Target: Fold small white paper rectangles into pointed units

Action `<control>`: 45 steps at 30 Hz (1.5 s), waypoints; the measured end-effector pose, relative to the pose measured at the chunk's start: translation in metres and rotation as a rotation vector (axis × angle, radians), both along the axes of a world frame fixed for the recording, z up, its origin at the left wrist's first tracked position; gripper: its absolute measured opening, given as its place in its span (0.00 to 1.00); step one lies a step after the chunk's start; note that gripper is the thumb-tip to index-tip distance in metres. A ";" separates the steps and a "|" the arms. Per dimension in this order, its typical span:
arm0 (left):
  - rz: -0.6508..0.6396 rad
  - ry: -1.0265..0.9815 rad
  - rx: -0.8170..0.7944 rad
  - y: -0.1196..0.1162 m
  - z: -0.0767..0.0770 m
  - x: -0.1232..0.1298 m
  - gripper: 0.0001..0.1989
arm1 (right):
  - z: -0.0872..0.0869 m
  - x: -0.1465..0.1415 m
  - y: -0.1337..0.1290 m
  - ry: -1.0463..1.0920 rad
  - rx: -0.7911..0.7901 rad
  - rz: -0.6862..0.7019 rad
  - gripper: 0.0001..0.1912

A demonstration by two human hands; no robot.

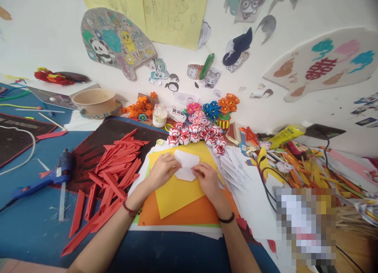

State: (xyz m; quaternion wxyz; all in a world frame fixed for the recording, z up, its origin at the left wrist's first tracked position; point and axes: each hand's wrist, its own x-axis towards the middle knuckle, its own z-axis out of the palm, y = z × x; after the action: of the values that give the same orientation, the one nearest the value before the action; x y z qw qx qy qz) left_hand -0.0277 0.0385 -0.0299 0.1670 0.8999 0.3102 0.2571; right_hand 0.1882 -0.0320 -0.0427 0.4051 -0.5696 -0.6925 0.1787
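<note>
Between my two hands is a small white piece of paper (186, 166) with cut-off corners and a crease across it. My left hand (163, 168) pinches its left edge, and my right hand (208, 179) grips the right edge between thumb and fingers. Beneath them lies a yellow sheet (173, 200), on top of an orange sheet (189, 216) and more paper. Folded red paper strips (118, 166) are piled to the left. Several folded white paper pieces (233, 168) lie on the right. Just beyond the sheets sit red-and-white paper flowers (195, 137).
A blue glue gun (56, 174) rests on the left of the blue table. Behind stand a bowl (94, 99), a glass jar (160, 116) and colourful bead-like flowers (211, 109). Paper scraps and a yellow bottle (287, 135) crowd the right, with a black cable (262, 178).
</note>
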 end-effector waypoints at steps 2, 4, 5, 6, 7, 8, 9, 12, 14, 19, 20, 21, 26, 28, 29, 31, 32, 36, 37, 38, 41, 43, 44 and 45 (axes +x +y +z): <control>-0.032 0.046 0.074 0.000 0.000 -0.002 0.10 | 0.000 0.000 -0.001 -0.056 0.043 -0.012 0.08; -0.066 0.086 0.130 0.000 0.000 -0.003 0.12 | 0.000 -0.001 -0.002 -0.143 0.089 -0.019 0.10; -0.077 0.091 0.144 -0.001 0.000 -0.003 0.12 | 0.001 -0.001 -0.003 -0.187 0.111 -0.014 0.11; -0.084 0.085 0.149 -0.001 0.000 -0.004 0.13 | 0.001 -0.002 -0.003 -0.224 0.132 -0.006 0.12; -0.088 0.073 0.150 -0.002 -0.001 -0.004 0.13 | 0.002 -0.002 -0.004 -0.250 0.150 0.004 0.12; -0.088 0.059 0.148 -0.002 -0.001 -0.004 0.14 | 0.003 -0.003 -0.004 -0.264 0.164 0.014 0.12; -0.088 0.047 0.146 -0.003 -0.002 -0.004 0.15 | 0.003 -0.003 -0.005 -0.269 0.173 0.023 0.12; -0.083 0.043 0.141 -0.005 -0.002 -0.003 0.18 | 0.003 -0.004 -0.005 -0.272 0.188 0.027 0.13; -0.079 0.060 0.137 -0.006 -0.002 -0.002 0.18 | 0.002 -0.003 -0.005 -0.304 0.201 0.021 0.14; -0.075 0.072 0.138 -0.007 0.000 -0.001 0.17 | -0.002 -0.003 -0.005 -0.418 0.230 0.013 0.14; -0.078 0.085 0.146 -0.007 0.000 -0.002 0.16 | -0.002 -0.003 -0.005 -0.434 0.229 0.014 0.14; -0.086 0.102 0.156 -0.007 0.000 -0.002 0.16 | -0.001 -0.004 -0.005 -0.449 0.228 0.015 0.15; -0.130 0.166 0.217 -0.007 0.003 -0.003 0.14 | 0.000 -0.006 -0.005 -0.543 0.210 0.005 0.14; -0.132 0.178 0.242 -0.008 0.003 -0.003 0.14 | 0.002 -0.008 -0.006 -0.573 0.205 0.008 0.13; -0.129 0.182 0.255 -0.009 0.003 -0.002 0.15 | 0.002 -0.008 -0.006 -0.587 0.206 0.012 0.13; -0.121 0.190 0.274 -0.010 0.003 -0.002 0.16 | 0.004 -0.009 -0.007 -0.622 0.211 0.028 0.14; -0.119 0.194 0.280 -0.011 0.002 -0.002 0.16 | 0.005 -0.010 -0.008 -0.640 0.215 0.038 0.14; -0.128 0.208 0.304 -0.011 0.001 -0.001 0.17 | 0.007 -0.011 -0.010 -0.664 0.258 0.073 0.15; -0.130 0.218 0.307 -0.011 0.001 -0.001 0.17 | 0.007 -0.011 -0.010 -0.661 0.271 0.082 0.15; -0.131 0.230 0.308 -0.012 0.002 -0.001 0.16 | 0.007 -0.012 -0.010 -0.659 0.281 0.090 0.14; -0.133 0.259 0.319 -0.013 0.005 0.000 0.15 | 0.005 -0.012 -0.009 -0.651 0.286 0.094 0.14; -0.137 0.265 0.332 -0.015 0.008 0.001 0.14 | 0.005 -0.012 -0.009 -0.647 0.287 0.078 0.15; -0.141 0.268 0.337 -0.016 0.009 0.002 0.14 | 0.006 -0.012 -0.009 -0.648 0.290 0.072 0.15; -0.145 0.272 0.341 -0.016 0.010 0.002 0.14 | 0.006 -0.011 -0.009 -0.651 0.295 0.069 0.15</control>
State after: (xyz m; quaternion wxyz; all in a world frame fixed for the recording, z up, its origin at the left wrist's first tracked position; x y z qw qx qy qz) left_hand -0.0257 0.0222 -0.0198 -0.0130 0.9613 0.2165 0.1696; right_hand 0.1768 -0.0409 -0.0363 0.2347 -0.5082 -0.8226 -0.1004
